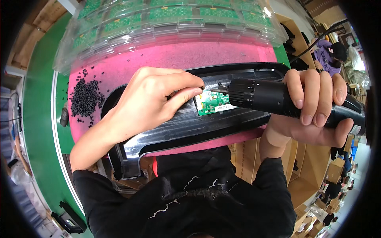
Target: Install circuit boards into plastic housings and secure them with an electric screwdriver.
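Observation:
In my right hand [311, 97] is a black electric screwdriver [258, 94], lying nearly level with its bit pointing left. The fingers wrap round its barrel. My left hand [151, 93] is closed in a pinch, thumb and forefinger holding a tiny dark screw [202, 87] close to the bit's tip; the fingers partly hide it. Just below the fingertips is a green circuit board [206, 109], set inside a long black plastic housing [174, 129]. The screwdriver's head covers the board's right part.
A heap of small black screws [85, 97] lies on the pink mat [158, 53] at the left. Clear plastic trays [170, 27] with green circuit boards stand along the far side. Cardboard boxes [313, 158] are at the right, and a person in purple [329, 57] is farther off.

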`<move>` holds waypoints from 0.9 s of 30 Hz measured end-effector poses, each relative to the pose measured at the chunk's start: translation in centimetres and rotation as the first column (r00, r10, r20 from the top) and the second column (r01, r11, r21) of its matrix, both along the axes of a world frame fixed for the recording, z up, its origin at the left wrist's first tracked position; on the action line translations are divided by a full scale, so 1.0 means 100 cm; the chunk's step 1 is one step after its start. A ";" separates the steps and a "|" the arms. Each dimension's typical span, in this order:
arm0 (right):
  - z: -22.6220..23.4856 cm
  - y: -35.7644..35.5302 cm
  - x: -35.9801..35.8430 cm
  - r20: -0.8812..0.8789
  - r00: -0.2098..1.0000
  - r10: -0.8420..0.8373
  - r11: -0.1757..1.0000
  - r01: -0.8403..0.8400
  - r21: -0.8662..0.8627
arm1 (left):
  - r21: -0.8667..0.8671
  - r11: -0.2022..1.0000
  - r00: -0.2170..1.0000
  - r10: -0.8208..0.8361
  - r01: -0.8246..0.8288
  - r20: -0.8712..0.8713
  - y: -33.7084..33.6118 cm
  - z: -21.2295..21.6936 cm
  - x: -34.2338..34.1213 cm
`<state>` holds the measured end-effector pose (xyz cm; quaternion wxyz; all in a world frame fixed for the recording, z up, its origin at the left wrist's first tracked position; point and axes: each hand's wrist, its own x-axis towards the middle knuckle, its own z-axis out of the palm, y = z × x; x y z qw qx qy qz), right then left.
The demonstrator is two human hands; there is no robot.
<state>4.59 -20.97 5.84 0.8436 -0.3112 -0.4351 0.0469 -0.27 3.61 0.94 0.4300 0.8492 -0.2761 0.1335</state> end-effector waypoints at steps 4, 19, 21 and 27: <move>-0.001 0.004 -0.005 -0.030 1.000 0.000 0.999 0.001 0.047 | -0.077 0.997 0.987 -0.036 0.025 -0.156 -0.001 0.001 -0.002; -0.004 0.005 -0.005 0.058 0.998 0.019 0.999 -0.022 0.048 | -0.282 0.951 0.807 -0.266 0.129 -0.528 -0.001 0.005 -0.001; -0.005 0.008 -0.007 0.052 0.998 0.026 0.996 -0.030 0.088 | -0.309 0.936 0.752 -0.324 0.167 -0.574 -0.001 0.005 0.001; 0.009 -0.024 0.015 0.084 0.995 -0.044 0.972 0.062 -0.226 | -0.010 0.981 0.856 -0.174 0.193 -0.488 0.000 -0.004 -0.003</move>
